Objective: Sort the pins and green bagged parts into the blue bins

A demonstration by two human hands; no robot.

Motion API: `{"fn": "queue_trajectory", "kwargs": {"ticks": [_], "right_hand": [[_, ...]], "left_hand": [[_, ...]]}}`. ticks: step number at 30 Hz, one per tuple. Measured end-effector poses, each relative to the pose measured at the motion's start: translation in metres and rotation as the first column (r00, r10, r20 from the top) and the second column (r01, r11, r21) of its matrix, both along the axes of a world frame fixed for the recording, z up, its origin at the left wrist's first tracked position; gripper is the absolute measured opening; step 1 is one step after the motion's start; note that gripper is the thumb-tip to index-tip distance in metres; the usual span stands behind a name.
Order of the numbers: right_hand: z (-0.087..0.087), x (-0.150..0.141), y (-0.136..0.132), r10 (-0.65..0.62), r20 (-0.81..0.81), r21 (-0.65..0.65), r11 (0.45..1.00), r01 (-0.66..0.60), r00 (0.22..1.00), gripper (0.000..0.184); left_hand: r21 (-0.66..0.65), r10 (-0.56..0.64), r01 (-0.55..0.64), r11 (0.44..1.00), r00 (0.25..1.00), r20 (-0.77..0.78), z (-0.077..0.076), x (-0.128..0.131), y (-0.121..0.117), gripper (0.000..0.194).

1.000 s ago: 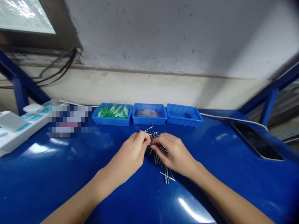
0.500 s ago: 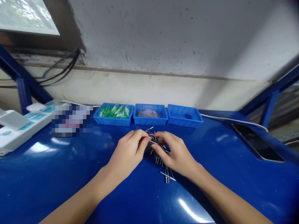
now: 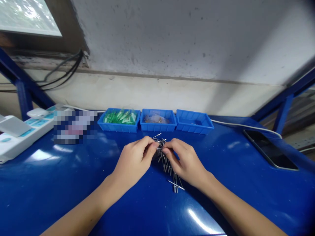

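Over a glossy blue table [image 3: 137,209], the left hand [image 3: 136,155] and right hand [image 3: 185,157] face each other, thumbs and fingers pinched tight on one thin metal pin [image 3: 159,149] between them — the right hand partly hides a loose pile of pins [image 3: 168,167]. Along the far side stand three blue bins [image 3: 158,127] — a white power strip [image 3: 24,139] sits left, a dark phone [image 3: 270,149] right.

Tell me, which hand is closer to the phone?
Right. The right hand is left of the phone; the left hand is farther left, beyond the right hand.
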State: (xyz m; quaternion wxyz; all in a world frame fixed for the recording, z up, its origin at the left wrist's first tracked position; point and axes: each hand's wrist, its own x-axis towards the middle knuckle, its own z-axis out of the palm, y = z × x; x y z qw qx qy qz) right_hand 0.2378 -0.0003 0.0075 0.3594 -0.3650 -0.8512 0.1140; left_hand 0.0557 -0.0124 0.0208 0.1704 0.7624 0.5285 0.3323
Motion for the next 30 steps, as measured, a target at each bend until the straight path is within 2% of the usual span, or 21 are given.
{"fn": "queue_trajectory", "kwargs": {"ticks": [3,5,8,11,14,17,19,20,21,23,24,25,26,28,30], "right_hand": [[0.000,0.001,0.001,-0.034,-0.031,0.004,0.999,0.034,0.999,0.014],[0.000,0.001,0.000,-0.040,-0.044,-0.004,0.999,0.040,0.998,0.014],[0.000,0.000,-0.001,-0.032,-0.045,-0.023,0.999,0.031,0.998,0.009],[0.001,-0.001,-0.001,-0.021,-0.055,-0.006,1.000,0.021,0.998,0.014],[0.002,-0.003,-0.001,-0.005,-0.030,0.044,0.999,0.007,1.000,0.008],[0.006,0.001,-0.001,0.003,0.008,0.164,0.986,-0.004,1.000,0.010],[0.011,0.010,-0.001,-0.017,-0.021,0.290,0.957,0.023,1.000,0.008],[0.014,0.018,-0.001,-0.055,-0.072,0.366,0.927,0.078,0.996,0.008],[0.017,0.026,0.002,-0.126,-0.145,0.434,0.883,0.178,0.981,0.008],[0.022,0.045,0.010,-0.345,-0.304,0.485,0.746,0.456,0.888,0.008],[0.023,0.054,0.016,-0.474,-0.349,0.455,0.668,0.589,0.808,0.008],[0.023,0.062,0.023,-0.584,-0.343,0.394,0.622,0.677,0.736,0.011],[0.022,0.067,0.030,-0.661,-0.292,0.325,0.612,0.721,0.692,0.020],[0.017,0.071,0.041,-0.719,-0.134,0.190,0.657,0.729,0.682,0.035],[0.010,0.062,0.044,-0.666,-0.004,0.085,0.743,0.664,0.746,0.037]], "left_hand": [[0.043,-0.030,0.027,0.999,0.997,0.071,0.001,0.001,-0.002,0.012],[0.072,-0.035,0.031,0.997,0.997,0.064,0.001,0.001,-0.002,0.010],[0.060,-0.013,0.011,0.998,0.999,0.032,0.000,0.000,0.000,0.013],[0.051,0.016,-0.016,0.999,1.000,0.004,-0.001,0.000,0.001,0.019],[0.049,0.020,-0.019,0.999,0.999,-0.034,-0.001,0.000,0.001,0.028],[0.030,-0.018,0.019,0.999,1.000,-0.020,0.000,0.000,-0.001,0.033],[0.000,-0.076,0.076,0.997,0.997,0.003,0.000,0.001,-0.002,0.031],[-0.017,-0.110,0.110,0.994,0.994,0.001,0.000,0.002,-0.003,0.028],[-0.029,-0.143,0.143,0.989,0.990,-0.015,0.000,0.003,-0.003,0.025],[-0.032,-0.196,0.194,0.980,0.976,-0.094,-0.002,0.005,-0.003,0.020],[-0.019,-0.208,0.208,0.978,0.966,-0.151,-0.004,0.005,-0.003,0.018],[-0.002,-0.209,0.214,0.977,0.954,-0.217,-0.006,0.006,-0.002,0.015],[0.014,-0.195,0.208,0.978,0.939,-0.284,-0.008,0.007,-0.002,0.013],[0.034,-0.149,0.177,0.984,0.903,-0.404,-0.012,0.009,-0.002,0.013],[0.031,-0.113,0.146,0.989,0.870,-0.481,-0.015,0.010,-0.003,0.016]]}}
